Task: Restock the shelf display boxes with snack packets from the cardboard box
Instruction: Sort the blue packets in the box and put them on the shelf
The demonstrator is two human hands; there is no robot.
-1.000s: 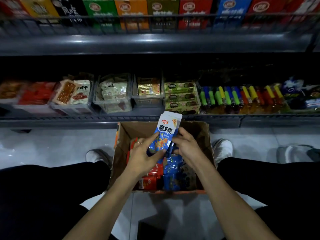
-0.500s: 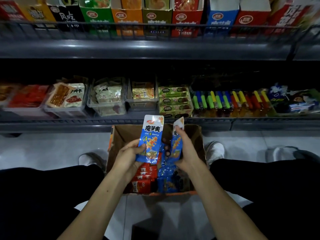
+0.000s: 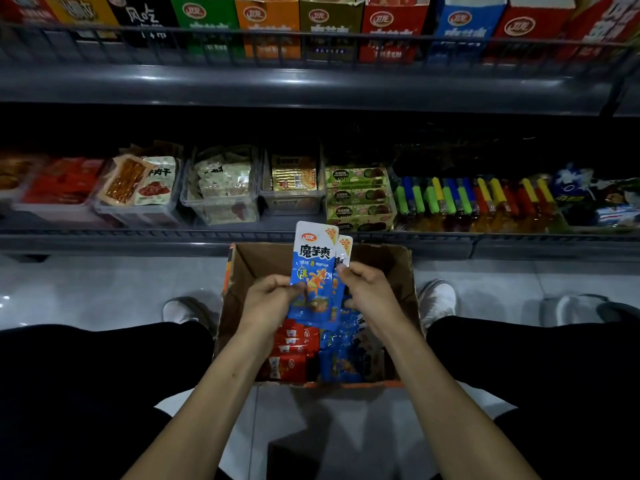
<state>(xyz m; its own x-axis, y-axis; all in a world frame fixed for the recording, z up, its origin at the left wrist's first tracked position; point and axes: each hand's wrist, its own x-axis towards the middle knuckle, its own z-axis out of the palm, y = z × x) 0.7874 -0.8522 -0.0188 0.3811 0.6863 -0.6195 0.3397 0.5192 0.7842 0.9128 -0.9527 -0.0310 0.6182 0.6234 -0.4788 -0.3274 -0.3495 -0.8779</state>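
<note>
Two at a time: holding up blue snack packets over the cardboard box [image 3: 398,271], one tucked behind the other.

Starting on the left: gripping the front packet [image 3: 313,268] with the left hand [image 3: 268,299], fingers [image 3: 294,289] curled and pinching its left edge. Pinching the back packet [image 3: 345,249], peeking out just behind, with the right hand [image 3: 369,294], fingers clamped on its right edge. Hovering above the red packets [image 3: 294,344] and more blue packets [image 3: 343,365] lying in the box.

Risking a slip: holding thin, shiny packets only by the edges, so maybe dropping one back into the box or onto the floor [image 3: 104,292] beside it.

Risking a mix-up too: probably needing to go up and to the right, to the blue display box [image 3: 465,26] on the top shelf, standing just beside red ones that look much the same.

Maybe bumping the wire rail [image 3: 346,39] in front of that shelf on the way up, and bending a packet.

Maybe knocking the cardboard box while reaching, with it sitting snug between the legs [image 3: 519,358].
</note>
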